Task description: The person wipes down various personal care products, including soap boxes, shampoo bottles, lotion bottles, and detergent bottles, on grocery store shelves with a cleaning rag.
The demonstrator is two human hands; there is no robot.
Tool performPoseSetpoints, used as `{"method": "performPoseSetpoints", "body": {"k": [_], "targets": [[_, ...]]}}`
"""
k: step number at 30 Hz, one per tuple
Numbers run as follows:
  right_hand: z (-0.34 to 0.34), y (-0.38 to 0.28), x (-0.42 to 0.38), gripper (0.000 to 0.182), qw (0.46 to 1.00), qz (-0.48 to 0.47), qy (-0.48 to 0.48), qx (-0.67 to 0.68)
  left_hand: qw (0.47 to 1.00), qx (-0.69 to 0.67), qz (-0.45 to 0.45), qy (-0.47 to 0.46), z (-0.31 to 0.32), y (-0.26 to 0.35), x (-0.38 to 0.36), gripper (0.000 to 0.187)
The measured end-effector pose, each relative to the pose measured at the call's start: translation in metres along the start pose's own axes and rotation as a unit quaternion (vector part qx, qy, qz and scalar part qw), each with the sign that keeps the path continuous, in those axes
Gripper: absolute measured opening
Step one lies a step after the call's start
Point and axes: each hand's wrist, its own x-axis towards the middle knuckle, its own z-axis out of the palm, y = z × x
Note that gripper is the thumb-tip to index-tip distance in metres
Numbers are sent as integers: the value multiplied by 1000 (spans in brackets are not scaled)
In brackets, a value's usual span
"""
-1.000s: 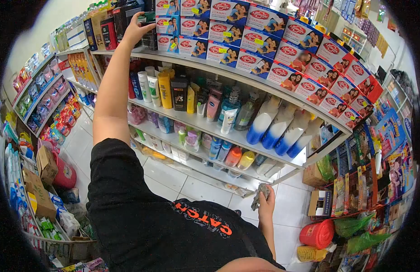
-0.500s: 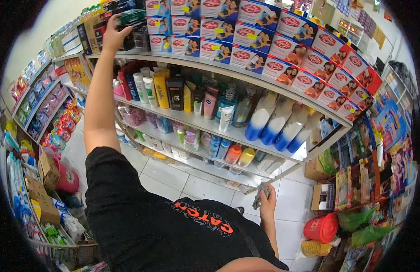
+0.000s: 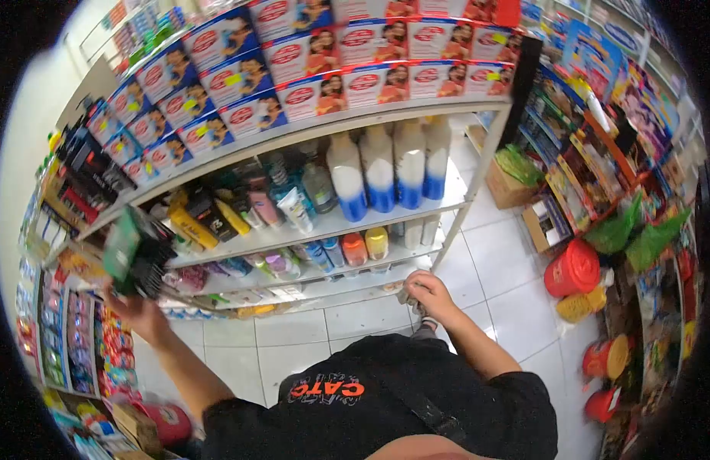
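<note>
- Left hand [image 3: 140, 310]: grips a stack of green and black boxes [image 3: 136, 253], off the shelf [image 3: 293, 138], below its top tier.
- Right hand [image 3: 430, 295]: closed on a grey cloth [image 3: 407, 295]; wiping not visibly begun.

1. The left hand [image 3: 140, 314] is partly hidden behind the green-and-black pack [image 3: 136, 257] it holds up; the fingers cannot be seen.
2. The pack is motion-blurred, so its print cannot be read.
3. The cloth [image 3: 408, 294] is mostly hidden under the right hand [image 3: 430, 295].
4. The soap boxes [image 3: 324, 77] are cut off at the top edge.
5. The bottles [image 3: 293, 211] have labels too small to read.
</note>
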Motion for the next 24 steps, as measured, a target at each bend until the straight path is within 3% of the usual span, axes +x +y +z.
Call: {"method": "performPoseSetpoints", "body": {"k": [4,8,11,12,15,16,20,24], "targets": [[-18,-20,17,27,993,-14,-107,37,960,-170,-132,-180,85,14,-99,75],[-44,-57,31,59,982,-108,-147,55,875,-288,-273,-278,174,33,-170,78],[-89,-70,42,82,955,-243,-135,-109,816,-297,-317,-381,228,48,-190,76],[-107,-73,43,87,958,-209,-161,-115,807,-268,-321,-416,244,49,-194,73],[-162,-67,50,85,935,-220,-209,-182,753,-196,-325,-537,298,52,-209,73],[-180,-61,54,73,943,-182,-230,-157,755,-175,-308,-552,318,49,-221,70],[-279,-16,73,51,931,-183,-254,-189,792,-155,-320,-496,423,67,-263,66],[-378,-14,92,52,926,-160,-302,-161,783,-155,-375,-470,517,98,-290,66]]}}
